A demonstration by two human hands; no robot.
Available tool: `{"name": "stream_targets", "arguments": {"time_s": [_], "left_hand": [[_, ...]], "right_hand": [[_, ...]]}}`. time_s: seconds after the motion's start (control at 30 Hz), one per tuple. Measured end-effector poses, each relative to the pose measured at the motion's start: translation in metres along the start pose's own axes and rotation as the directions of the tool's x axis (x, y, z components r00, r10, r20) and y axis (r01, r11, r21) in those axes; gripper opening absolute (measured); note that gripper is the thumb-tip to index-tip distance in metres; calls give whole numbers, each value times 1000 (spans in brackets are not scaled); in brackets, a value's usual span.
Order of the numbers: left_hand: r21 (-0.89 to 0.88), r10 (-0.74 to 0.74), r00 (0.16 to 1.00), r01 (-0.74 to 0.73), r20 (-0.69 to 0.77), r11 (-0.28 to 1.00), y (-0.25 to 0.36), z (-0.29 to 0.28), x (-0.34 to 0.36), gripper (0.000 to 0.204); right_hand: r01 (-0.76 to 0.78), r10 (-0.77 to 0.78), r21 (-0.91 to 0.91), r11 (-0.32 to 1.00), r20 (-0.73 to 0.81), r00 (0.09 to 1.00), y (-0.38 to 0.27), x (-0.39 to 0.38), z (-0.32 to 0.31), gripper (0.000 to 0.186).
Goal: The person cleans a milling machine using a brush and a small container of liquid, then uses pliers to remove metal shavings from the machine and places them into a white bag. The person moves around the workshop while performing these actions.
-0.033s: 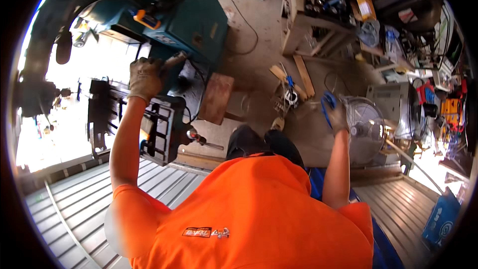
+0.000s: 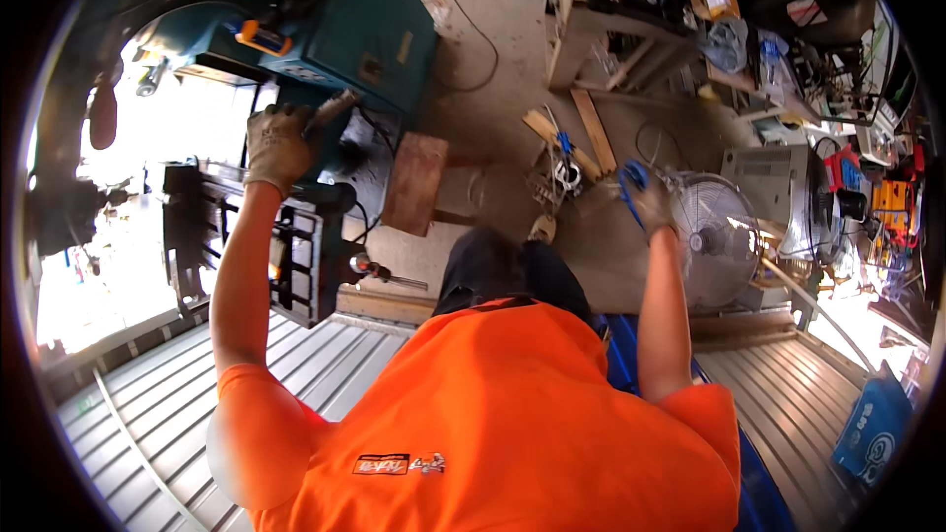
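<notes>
My left hand [image 2: 281, 148], in a tan work glove, has its fingers wrapped round a pale handle or tool [image 2: 330, 108] beside the teal machine [image 2: 370, 30]. Below it are a black metal frame [image 2: 307, 286] and a drill-like fitting with a long bit [image 2: 379, 271]. My right hand [image 2: 652, 205], also gloved, grips a blue looped tool, perhaps scissors or pliers [image 2: 631, 192], over the floor beside a large metal floor fan [image 2: 702, 246]. A reddish wooden block [image 2: 414, 182] stands between my hands, on the left.
Wooden planks [image 2: 594, 133] and tangled tools [image 2: 562, 172] lie on the floor ahead. A cluttered wooden bench [image 2: 581, 20] is at the back right, with crowded shelves beyond. A blue box [image 2: 872, 429] is at lower right. Cables cross the floor.
The surroundings sit slightly higher and further left in the picture. Both my hands appear a little higher, the right one with the blue tool still in it.
</notes>
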State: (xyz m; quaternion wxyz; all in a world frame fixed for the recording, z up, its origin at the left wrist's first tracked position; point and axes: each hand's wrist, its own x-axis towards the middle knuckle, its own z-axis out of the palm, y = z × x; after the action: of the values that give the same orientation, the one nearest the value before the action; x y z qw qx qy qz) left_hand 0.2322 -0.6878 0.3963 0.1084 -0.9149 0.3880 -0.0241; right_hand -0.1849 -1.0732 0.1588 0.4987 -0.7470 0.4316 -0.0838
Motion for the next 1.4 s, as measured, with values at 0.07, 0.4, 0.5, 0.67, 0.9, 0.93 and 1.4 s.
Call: {"name": "stream_targets", "arguments": {"time_s": [0.07, 0.4, 0.5, 0.67, 0.9, 0.93, 1.4], "left_hand": [[-17, 7, 999, -6, 35, 1000, 22, 18, 23, 29], [-148, 225, 938, -191, 265, 970, 150, 229, 128, 27], [-143, 189, 928, -150, 320, 978, 166, 289, 129, 25], [-154, 98, 894, -33, 438, 988, 173, 345, 112, 24], [-154, -24, 903, 99, 428, 983, 159, 312, 105, 26], [-108, -37, 911, 89, 411, 990, 155, 300, 106, 28], [-106, -287, 779, 410, 558, 906, 127, 83, 135, 31]], "right_hand": [[-201, 185, 129, 971, 124, 975, -2, 34, 27, 37], [-401, 398, -59, 914, -57, 915, 281, 227, 239, 52], [-471, 519, -336, 816, 65, 852, 302, 289, 271, 76], [-384, 570, -658, 648, 85, 818, 317, 341, 320, 73], [-160, 227, -393, 906, 130, 965, 264, 287, 251, 55], [-100, 156, -376, 921, 121, 980, 253, 269, 237, 55], [-85, -152, 448, 890, 467, 871, -31, 100, 8, 42]]}}
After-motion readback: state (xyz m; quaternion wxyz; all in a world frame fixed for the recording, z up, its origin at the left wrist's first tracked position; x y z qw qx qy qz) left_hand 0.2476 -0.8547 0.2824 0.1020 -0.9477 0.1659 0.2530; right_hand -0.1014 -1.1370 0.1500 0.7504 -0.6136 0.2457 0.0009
